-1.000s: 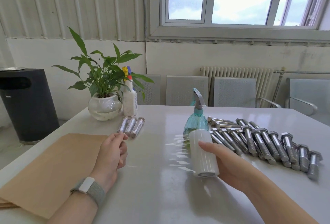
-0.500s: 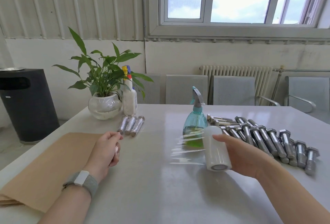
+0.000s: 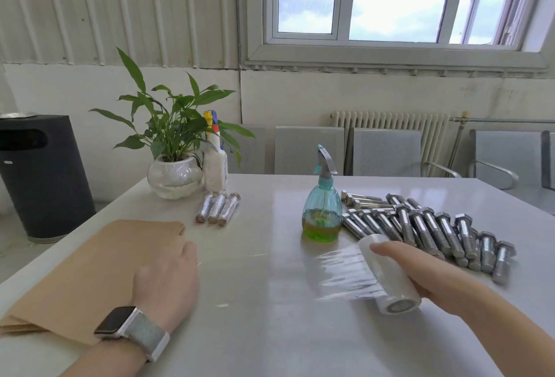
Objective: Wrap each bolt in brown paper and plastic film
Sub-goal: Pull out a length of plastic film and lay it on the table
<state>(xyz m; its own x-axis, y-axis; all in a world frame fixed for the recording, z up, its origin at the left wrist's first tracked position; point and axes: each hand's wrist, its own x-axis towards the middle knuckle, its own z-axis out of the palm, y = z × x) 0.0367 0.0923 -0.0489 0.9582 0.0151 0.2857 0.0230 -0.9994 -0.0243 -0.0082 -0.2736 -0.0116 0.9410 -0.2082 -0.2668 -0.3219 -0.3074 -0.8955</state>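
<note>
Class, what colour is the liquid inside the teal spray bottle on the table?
Green, pooled at the bottom of the spray bottle; seen in the head view.

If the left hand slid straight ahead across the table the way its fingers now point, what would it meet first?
Probably the three wrapped bolts lying beyond the left hand, though depth is hard to judge. Only bare table shows in between; the brown paper lies beneath and beside it.

Open table [image 3: 270, 331] between spray bottle [image 3: 322, 214] and wrapped bolts [image 3: 217, 207] (bare bolts [image 3: 435, 232] crowd right).

bright daylight from window [image 3: 390, 1] | tabletop [image 3: 270, 331] glare; wide-angle edge bending
</note>
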